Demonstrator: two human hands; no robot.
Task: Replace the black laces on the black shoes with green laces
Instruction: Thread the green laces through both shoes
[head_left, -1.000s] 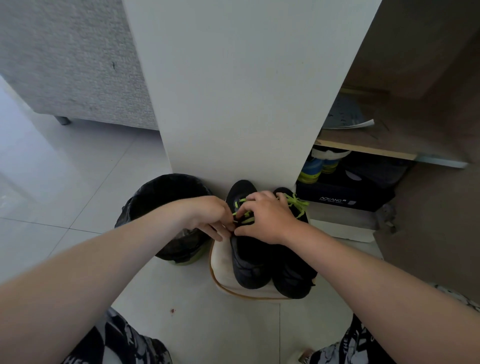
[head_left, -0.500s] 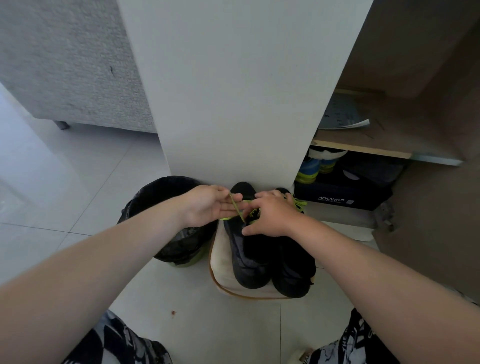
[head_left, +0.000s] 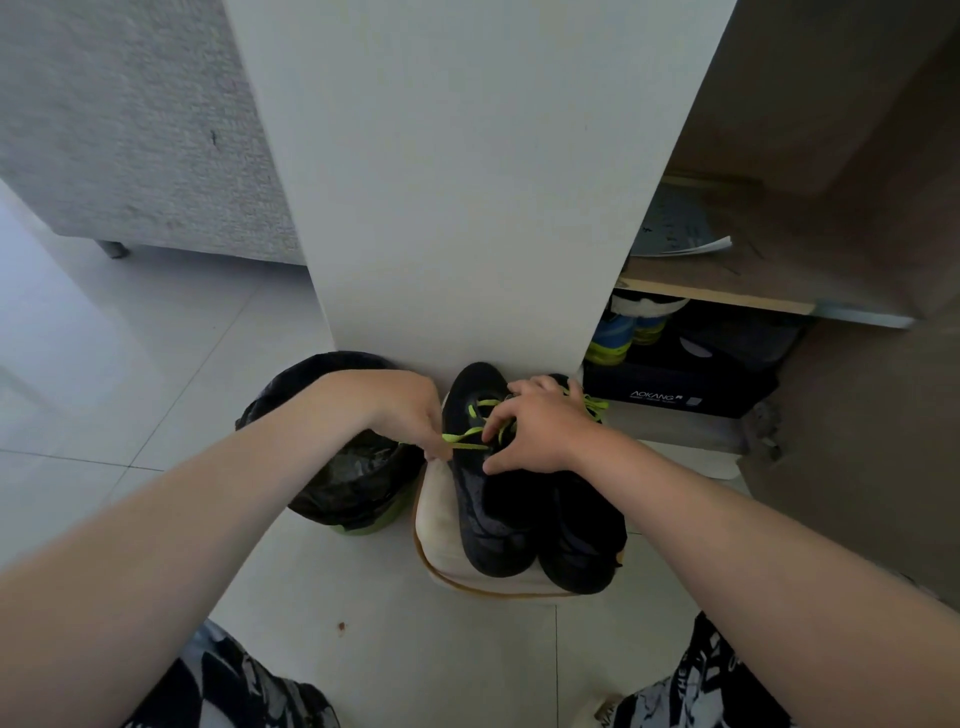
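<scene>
Looking down from the head camera, both forearms reach forward to a pair of black shoes standing side by side on a cream cushion (head_left: 440, 525) on the tiled floor (head_left: 156, 364), close against the foot of a white panel (head_left: 467, 182). The left hand (head_left: 410, 415) has its fingers curled downward, and its grip pinches one free end of the green lace (head_left: 467, 439) just off the outer edge of the nearer-left shoe (head_left: 493, 525). From that pinch the lace runs across the shoe's upper and under the right hand (head_left: 535, 434). The right hand lies over the lacing area of the same shoe, its thumb pressed onto the upper and its fingers spread across the lace crossings; whether its grip actually holds the lace cannot be told, since the fingertips hide the contact. A short green loop shows higher on that shoe. The other shoe (head_left: 582, 551) touches the first along its side, and a second green lace (head_left: 596, 405) shows on it beyond the right hand's knuckles. A bin lined with a black bag (head_left: 353, 483) stands just beside the cushion on the left. To the right, a dark shoebox (head_left: 675, 397) sits under a wooden shelf (head_left: 727, 299). A grey sofa (head_left: 130, 130) stands behind on the left.
</scene>
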